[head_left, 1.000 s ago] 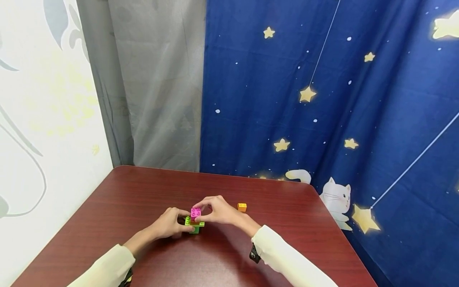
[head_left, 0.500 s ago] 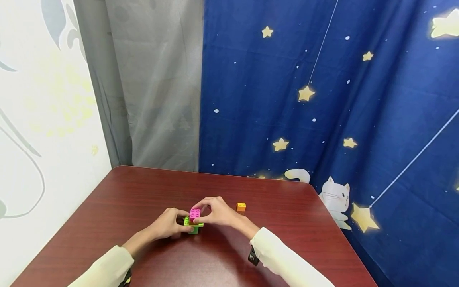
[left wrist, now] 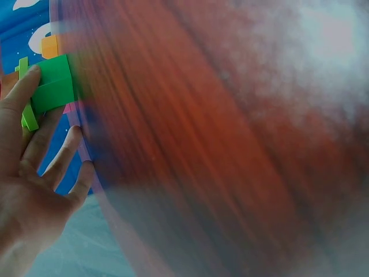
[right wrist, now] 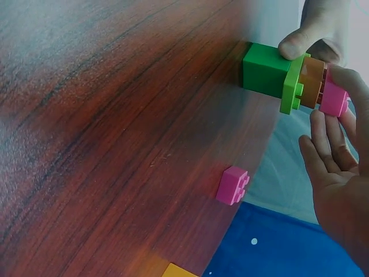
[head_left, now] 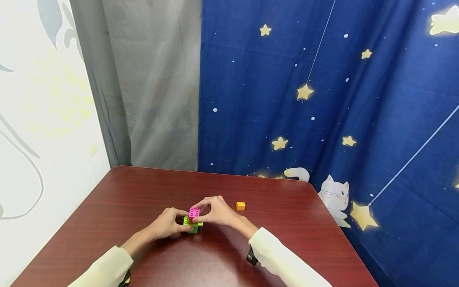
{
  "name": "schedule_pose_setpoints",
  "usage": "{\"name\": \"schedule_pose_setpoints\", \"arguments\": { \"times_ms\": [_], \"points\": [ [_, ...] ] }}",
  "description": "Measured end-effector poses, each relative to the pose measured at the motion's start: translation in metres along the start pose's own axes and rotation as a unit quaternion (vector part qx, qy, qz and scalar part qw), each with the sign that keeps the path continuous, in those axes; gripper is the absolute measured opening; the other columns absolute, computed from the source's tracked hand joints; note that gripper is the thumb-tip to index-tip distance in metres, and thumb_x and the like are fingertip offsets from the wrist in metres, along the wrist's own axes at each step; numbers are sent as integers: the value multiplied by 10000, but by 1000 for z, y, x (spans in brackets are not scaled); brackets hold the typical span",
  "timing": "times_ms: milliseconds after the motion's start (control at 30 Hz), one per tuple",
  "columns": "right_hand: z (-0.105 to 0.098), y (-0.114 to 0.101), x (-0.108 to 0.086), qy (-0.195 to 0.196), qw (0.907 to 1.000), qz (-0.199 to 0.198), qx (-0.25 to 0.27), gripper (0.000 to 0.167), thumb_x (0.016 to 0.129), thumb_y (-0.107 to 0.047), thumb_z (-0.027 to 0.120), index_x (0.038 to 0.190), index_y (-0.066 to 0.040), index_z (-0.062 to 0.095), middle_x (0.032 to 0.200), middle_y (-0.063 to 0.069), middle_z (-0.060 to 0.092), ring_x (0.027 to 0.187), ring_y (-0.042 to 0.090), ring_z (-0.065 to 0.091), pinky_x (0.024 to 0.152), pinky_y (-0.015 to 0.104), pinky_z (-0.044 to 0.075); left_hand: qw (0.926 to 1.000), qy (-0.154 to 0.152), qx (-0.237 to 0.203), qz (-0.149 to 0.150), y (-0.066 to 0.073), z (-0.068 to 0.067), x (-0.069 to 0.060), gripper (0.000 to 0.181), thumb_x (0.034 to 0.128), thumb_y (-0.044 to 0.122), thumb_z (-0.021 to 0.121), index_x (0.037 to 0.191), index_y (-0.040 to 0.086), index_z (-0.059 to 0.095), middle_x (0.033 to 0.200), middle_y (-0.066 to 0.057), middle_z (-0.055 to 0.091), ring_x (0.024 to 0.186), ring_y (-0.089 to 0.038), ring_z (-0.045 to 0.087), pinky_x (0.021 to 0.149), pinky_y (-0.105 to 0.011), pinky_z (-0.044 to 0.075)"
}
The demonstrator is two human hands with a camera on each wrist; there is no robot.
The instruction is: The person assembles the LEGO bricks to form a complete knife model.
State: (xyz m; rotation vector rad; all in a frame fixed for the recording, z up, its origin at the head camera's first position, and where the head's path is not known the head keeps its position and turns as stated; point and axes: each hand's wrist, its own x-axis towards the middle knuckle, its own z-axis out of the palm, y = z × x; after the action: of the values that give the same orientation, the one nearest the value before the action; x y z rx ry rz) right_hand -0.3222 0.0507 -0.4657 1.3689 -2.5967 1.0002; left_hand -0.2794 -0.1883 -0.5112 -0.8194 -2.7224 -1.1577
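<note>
In the head view my left hand (head_left: 168,224) pinches the bottom of a small toy brick stack between thumb and fingers. That stack has a green brick (right wrist: 265,69) at its base, then a lime green plate (right wrist: 292,86), then an orange-brown brick (right wrist: 312,81). On the far side of the orange-brown brick is a pink brick (head_left: 195,213), pinched by the thumb and fingertips of my right hand (head_left: 216,212). A narrow gap with studs shows between these two in the right wrist view. The left wrist view shows the green brick's underside, with the left thumb against it.
Another pink brick (right wrist: 232,186) lies on the table, hidden behind the right hand in the head view. An orange brick (head_left: 240,206) sits right of the hands. The dark red wooden table (head_left: 150,183) ends before grey and blue curtains; a white wall (head_left: 53,139) borders its left.
Both hands keep their hold on the stack and the pink brick. Slightly less of the orange-brown brick shows under the pink one. The head view has shifted a little.
</note>
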Motion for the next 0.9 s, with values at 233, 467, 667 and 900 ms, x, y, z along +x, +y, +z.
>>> {"name": "schedule_pose_setpoints", "arguments": {
  "times_ms": [233,467,667,900],
  "points": [
    [1,4,1,76,10000,29,31,347,819,-348,907,1136,-240,813,953,-154,744,893,14,685,719,215,544,10000,24,-20,3,0,1,0,292,844,409,872,1033,209,774,884,147,722,786,-124,635,716,-257,508],
    [0,4,1,-20,9999,-117,-44,358,834,-344,896,1158,-224,806,980,-123,759,908,32,695,754,274,566,10000,12,-81,0,1,-2,2,271,848,384,874,1030,211,773,882,143,716,788,-159,634,702,-243,491],
    [0,6,3,-18,9992,-202,-345,366,834,-373,891,1162,-235,804,964,-140,749,894,57,693,741,229,537,10000,67,-55,17,1,-2,2,275,846,393,874,1028,211,777,887,144,717,787,-153,635,699,-243,491],
    [2,3,3,-41,9980,-189,-596,381,815,-410,899,1143,-234,813,951,-151,747,865,72,688,721,127,487,10000,22,-81,53,-1,0,0,264,855,396,865,1031,223,772,878,161,711,747,-90,616,681,-236,496]
  ]
}}
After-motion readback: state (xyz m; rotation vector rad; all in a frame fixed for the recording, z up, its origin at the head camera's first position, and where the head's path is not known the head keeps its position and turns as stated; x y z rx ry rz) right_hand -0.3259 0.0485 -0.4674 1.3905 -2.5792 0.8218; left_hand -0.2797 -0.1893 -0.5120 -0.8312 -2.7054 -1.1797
